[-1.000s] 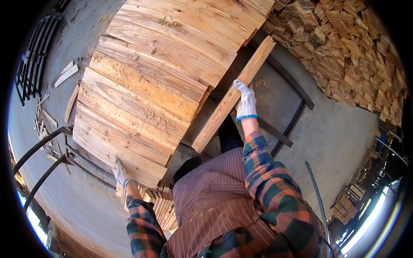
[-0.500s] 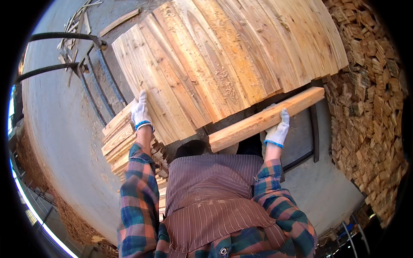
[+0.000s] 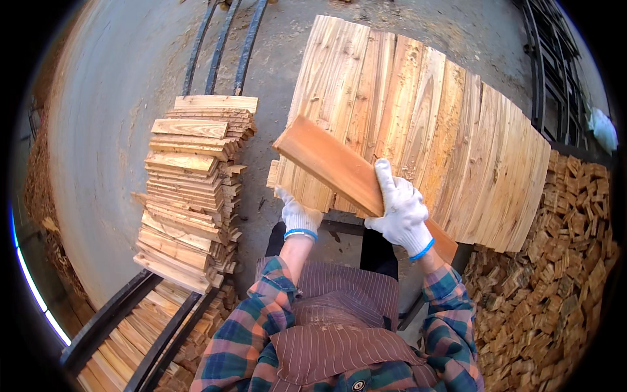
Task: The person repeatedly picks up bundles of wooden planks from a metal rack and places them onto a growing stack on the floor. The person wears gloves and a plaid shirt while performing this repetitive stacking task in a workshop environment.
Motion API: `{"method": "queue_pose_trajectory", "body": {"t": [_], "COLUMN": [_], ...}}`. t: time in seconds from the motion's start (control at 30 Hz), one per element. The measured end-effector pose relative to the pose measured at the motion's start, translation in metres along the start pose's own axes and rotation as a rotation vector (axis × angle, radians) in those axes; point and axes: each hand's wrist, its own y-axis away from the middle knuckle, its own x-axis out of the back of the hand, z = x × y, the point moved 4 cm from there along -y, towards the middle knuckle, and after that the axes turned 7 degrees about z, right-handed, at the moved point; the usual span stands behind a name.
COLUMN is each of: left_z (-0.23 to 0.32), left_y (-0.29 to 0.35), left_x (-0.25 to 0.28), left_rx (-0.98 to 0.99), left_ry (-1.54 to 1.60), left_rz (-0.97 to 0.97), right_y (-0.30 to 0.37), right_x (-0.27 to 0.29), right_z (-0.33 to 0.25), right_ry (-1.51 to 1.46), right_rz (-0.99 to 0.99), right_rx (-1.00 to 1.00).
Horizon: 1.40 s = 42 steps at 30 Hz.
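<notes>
Board (image 3: 334, 164) slants over planks (image 3: 421, 117) lying side by side, seemingly not yet set down: right hand (image 3: 400, 212) grip pinching it, left hand (image 3: 300, 219) grip I can't tell.

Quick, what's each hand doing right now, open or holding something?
Left hand: at the near edge of the laid-out boards; grip cannot be told.
Right hand: closed on the reddish-brown board.

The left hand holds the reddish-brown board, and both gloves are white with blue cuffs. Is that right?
Wrong hand: the right hand holds the reddish-brown board, as the head view shows. Both gloves are white with blue cuffs.
</notes>
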Motion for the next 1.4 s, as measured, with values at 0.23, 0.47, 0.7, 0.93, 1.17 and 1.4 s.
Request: {"method": "queue_pose_trajectory", "body": {"t": [0.23, 0.47, 0.7, 0.93, 1.17, 1.4], "left_z": [0.005, 0.064, 0.014, 0.024, 0.029, 0.04], "left_y": [0.041, 0.113, 0.082, 0.085, 0.082, 0.081], "left_x": [0.038, -0.038, -0.192, -0.179, -0.159, -0.148], "left_rx": [-0.058, -1.263, -1.745, -1.715, -1.666, -1.657], "left_ry": [-0.003, -0.846, -1.602, -1.639, -1.611, -1.487], "left_rz": [0.022, -0.17, -0.284, -0.272, -0.249, -0.332], "right_y": [-0.03, -0.087, -0.288, -0.336, -0.341, -0.314], "right_x": [-0.101, 0.029, 0.129, 0.095, 0.08, 0.068], "right_z": [-0.004, 0.001, 0.064, 0.078, 0.086, 0.029], "right_ry": [0.429, 0.296, 0.531, 0.421, 0.256, 0.378], "right_rz": [0.043, -0.162, 0.189, 0.113, 0.185, 0.339], "right_rx": [0.381, 0.204, 0.225, 0.159, 0.252, 0.329]}}
